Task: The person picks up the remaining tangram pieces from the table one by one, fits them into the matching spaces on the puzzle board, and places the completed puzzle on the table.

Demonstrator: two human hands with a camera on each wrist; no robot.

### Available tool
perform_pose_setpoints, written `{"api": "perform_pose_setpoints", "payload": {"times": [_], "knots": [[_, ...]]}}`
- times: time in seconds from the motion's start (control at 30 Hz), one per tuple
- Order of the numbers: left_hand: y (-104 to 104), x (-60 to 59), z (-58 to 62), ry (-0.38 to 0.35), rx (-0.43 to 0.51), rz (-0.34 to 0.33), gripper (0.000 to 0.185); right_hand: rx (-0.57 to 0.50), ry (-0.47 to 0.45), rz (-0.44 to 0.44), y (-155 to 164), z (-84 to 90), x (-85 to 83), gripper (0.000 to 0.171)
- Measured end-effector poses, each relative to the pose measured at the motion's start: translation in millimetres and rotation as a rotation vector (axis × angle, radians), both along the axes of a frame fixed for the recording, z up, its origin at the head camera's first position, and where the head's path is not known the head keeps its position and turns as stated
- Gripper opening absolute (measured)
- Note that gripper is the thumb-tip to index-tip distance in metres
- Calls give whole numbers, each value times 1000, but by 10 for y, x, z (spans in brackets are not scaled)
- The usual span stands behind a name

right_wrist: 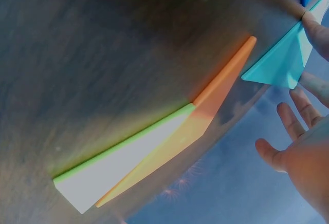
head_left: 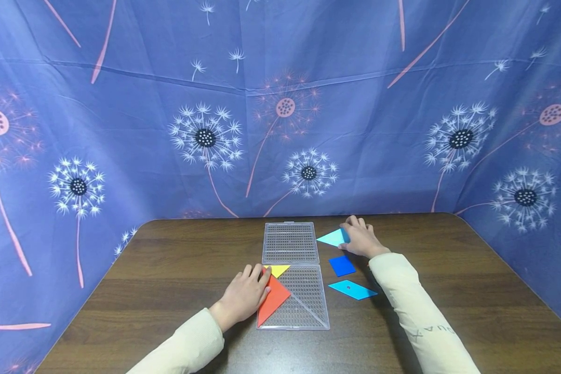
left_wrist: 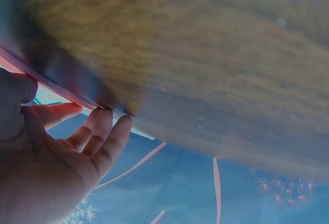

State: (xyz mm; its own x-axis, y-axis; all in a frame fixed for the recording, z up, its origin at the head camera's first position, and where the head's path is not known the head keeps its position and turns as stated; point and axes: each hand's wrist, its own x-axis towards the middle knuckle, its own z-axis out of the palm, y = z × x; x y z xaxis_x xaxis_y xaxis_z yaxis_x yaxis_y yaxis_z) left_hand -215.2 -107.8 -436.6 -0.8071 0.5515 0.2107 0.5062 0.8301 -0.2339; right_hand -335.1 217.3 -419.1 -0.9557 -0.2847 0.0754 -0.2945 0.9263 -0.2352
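Observation:
A red triangle (head_left: 275, 300) lies over the left part of the near half of a clear plastic case (head_left: 310, 306). My left hand (head_left: 245, 293) rests at its left edge, with the thumb and index finger touching it and the other fingers extended. A yellow triangle (head_left: 279, 270) lies at that half's upper left, partly covered. Right of the case's far half, my right hand (head_left: 362, 239) pinches a light blue triangle (head_left: 333, 237) between thumb and fingers. In the right wrist view the same light blue triangle (right_wrist: 280, 64) stands close to the table, its far end cut off.
A dark blue square (head_left: 342, 266) and a blue parallelogram (head_left: 352, 290) lie right of the case. In the right wrist view, a green-edged piece (right_wrist: 123, 157) and an orange piece (right_wrist: 221, 88) lie together. A dandelion-patterned cloth (head_left: 355, 130) hangs behind the wooden table (head_left: 182, 259).

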Motion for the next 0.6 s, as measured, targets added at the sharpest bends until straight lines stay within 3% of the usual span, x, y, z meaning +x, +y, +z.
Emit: {"api": "perform_pose_setpoints", "payload": {"times": [0.6], "knots": [[2,-9,-19,0,-4,5,45,-2,27,-13,22,7,42,61]]}}
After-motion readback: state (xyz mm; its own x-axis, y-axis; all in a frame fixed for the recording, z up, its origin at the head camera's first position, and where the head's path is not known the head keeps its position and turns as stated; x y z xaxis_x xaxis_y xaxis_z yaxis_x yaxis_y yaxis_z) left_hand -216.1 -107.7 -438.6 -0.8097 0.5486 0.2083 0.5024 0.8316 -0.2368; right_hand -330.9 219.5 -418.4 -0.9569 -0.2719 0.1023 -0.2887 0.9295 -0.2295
